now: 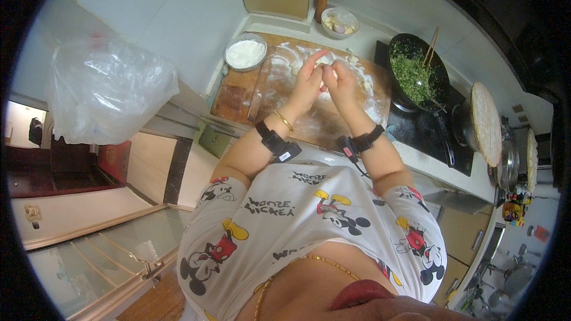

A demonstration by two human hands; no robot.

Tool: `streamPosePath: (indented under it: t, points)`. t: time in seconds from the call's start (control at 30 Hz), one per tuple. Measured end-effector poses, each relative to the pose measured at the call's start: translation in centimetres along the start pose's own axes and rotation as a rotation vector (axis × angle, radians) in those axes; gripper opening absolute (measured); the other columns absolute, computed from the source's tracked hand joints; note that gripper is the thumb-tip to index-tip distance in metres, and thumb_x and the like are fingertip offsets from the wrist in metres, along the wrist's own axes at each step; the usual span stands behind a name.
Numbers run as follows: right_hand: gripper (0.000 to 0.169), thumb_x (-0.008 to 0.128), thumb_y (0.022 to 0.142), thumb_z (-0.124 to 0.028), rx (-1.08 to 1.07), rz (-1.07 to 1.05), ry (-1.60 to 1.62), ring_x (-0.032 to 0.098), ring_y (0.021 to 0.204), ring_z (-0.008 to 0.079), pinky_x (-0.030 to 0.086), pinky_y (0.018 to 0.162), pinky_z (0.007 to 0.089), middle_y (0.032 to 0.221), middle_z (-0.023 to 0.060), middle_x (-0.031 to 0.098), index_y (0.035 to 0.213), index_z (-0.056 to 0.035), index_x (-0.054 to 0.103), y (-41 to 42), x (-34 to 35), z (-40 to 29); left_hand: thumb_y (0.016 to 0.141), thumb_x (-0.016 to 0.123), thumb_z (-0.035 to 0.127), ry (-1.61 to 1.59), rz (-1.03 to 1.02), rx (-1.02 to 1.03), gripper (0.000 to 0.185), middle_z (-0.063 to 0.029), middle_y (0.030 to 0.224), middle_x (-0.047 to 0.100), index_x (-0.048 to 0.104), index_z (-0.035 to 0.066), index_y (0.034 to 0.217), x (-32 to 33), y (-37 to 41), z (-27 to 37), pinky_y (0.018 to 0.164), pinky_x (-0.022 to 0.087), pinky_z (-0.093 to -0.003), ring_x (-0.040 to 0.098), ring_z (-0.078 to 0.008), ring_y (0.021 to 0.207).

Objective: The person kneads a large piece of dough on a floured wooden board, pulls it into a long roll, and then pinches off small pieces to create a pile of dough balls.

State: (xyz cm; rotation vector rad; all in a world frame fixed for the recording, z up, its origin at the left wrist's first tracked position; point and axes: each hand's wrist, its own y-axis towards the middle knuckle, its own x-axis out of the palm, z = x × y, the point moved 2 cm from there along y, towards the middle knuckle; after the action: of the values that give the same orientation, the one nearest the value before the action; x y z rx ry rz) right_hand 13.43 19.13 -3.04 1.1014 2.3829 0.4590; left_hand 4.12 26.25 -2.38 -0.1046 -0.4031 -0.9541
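Above a floured wooden board, my left hand and my right hand meet, fingers bent around a piece of pale dough that they mostly hide. Small dough pieces lie in the flour just beyond and beside my hands. A wooden rolling pin rests on the board to the left. At the board's far left corner stands a bowl of white flour. Right of the board, a black wok holds chopped greens, with wooden chopsticks leaning in it.
A bowl with pale pieces stands behind the board. The wok sits on a black stove; a pot with a round, pale lid-like disc is farther right. A clear plastic bag hangs at left.
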Motion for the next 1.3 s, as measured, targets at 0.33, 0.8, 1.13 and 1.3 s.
streamPosePath:
  t: [0.33,0.8,1.13,1.3]
  points:
    - [0.023,0.073,0.079,-0.021,0.346,-0.162,-0.375,0.065,0.079,0.0357,0.052,0.073,0.0416,0.084,0.0196,0.068,0.098,-0.0069,0.074,1.9,-5.9,13.2,0.097,0.050,0.011,0.683,-0.176,0.082,0.031,-0.0076,0.082,0.060,0.058,0.004,0.126,-5.5,2.6,-5.3,0.072,0.050,-0.0320,0.058,-0.0173,0.077]
    - [0.031,0.069,0.080,-0.017,0.317,-0.291,-0.654,0.067,0.089,0.0334,0.053,0.082,0.0390,0.093,0.0185,0.068,0.111,-0.0092,0.072,10.8,-6.0,24.9,0.083,0.073,0.008,0.721,-0.076,0.008,0.042,-0.0135,0.109,0.060,0.058,0.004,0.122,-8.4,1.5,-10.1,0.085,0.050,-0.0327,0.059,-0.0243,0.101]
    - [0.020,0.070,0.079,-0.015,0.254,-0.612,-0.863,0.070,0.088,0.0331,0.055,0.079,0.0395,0.095,0.0197,0.072,0.094,-0.0035,0.075,14.7,-0.9,32.6,0.089,0.068,0.006,0.678,-0.015,-0.027,0.027,-0.0082,0.108,0.061,0.059,0.002,0.114,-13.3,-3.1,-8.0,0.086,0.050,-0.0289,0.061,-0.0194,0.099]
    - [0.021,0.068,0.084,-0.015,0.334,-0.318,-0.544,0.068,0.079,0.0291,0.054,0.073,0.0381,0.086,0.0165,0.070,0.101,-0.0026,0.072,13.6,-1.1,27.7,0.101,0.055,0.016,0.029,0.196,-0.336,0.014,-0.0052,0.104,0.063,0.057,0.003,0.106,-12.8,-2.4,-7.0,0.085,0.053,-0.0283,0.064,-0.0176,0.097]
